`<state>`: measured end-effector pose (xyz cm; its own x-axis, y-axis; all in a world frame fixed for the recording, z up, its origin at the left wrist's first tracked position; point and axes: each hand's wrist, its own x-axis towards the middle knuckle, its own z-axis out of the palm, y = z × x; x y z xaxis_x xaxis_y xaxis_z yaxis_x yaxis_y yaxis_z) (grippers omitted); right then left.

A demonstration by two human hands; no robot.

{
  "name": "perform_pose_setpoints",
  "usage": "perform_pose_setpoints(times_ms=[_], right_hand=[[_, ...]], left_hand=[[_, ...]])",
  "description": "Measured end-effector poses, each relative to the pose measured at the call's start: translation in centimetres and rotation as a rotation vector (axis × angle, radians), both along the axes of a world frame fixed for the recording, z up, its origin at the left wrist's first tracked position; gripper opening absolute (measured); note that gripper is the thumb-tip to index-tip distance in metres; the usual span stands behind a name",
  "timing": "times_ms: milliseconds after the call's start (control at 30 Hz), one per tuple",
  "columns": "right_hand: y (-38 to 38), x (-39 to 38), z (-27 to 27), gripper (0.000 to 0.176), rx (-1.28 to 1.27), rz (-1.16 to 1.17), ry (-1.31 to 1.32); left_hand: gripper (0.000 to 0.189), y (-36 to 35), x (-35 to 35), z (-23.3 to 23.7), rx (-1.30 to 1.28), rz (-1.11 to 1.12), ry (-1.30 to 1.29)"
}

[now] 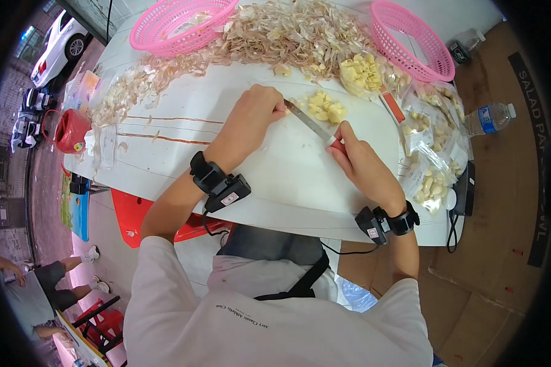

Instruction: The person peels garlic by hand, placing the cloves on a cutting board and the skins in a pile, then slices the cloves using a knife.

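Note:
My right hand (364, 162) is closed round the handle of a knife (310, 124), its blade slanting up and left across the white tabletop (275, 177). At the blade's tip is my left hand (255, 116), fingers curled together; whatever is pinched there is hidden. Just beyond the blade lies a small heap of peeled garlic cloves (327, 109). A plastic bag of peeled garlic (361, 74) stands behind that heap. Dry garlic skins (275, 33) form a broad pile along the far side of the table.
Pink baskets stand at the far left (183, 44) and far right (438, 58). Filled garlic bags (431, 153) crowd the right edge, beside a water bottle (490, 118). A red container (73, 131) is at the left edge. Another person (49, 281) is at lower left.

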<state>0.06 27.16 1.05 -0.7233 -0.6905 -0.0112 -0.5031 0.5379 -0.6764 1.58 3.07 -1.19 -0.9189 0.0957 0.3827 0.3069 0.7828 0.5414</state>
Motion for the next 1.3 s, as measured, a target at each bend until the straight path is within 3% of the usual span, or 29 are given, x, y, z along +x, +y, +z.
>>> perform_pose_setpoints(times_ms=[367,533,800,967,1133,1300], right_hand=[[-0.1,0.0,0.0,0.023,-0.003,0.007,-0.02],[-0.4,-0.1,-0.4,0.023,0.023,-0.001,0.014],[-0.2,0.0,0.1,0.023,0.093,0.008,-0.025],[-0.9,0.2,-0.6,0.022,0.145,-0.009,0.069],[-0.3,0.4,-0.2,0.022,0.135,0.001,0.058],[0.2,0.1,0.1,0.023,0.008,-0.01,-0.016]], left_hand=[[0.007,0.3,0.2,0.6,0.01,-0.008,-0.022],[0.015,-0.1,0.4,-0.1,-0.072,-0.095,0.081],[0.018,-0.1,0.3,-0.7,-0.045,-0.033,0.077],[0.017,0.1,0.3,-0.8,-0.019,-0.069,0.128],[0.008,0.5,0.1,-0.3,0.051,0.047,-0.017],[0.008,-0.1,0.0,-0.5,0.034,-0.016,-0.037]])
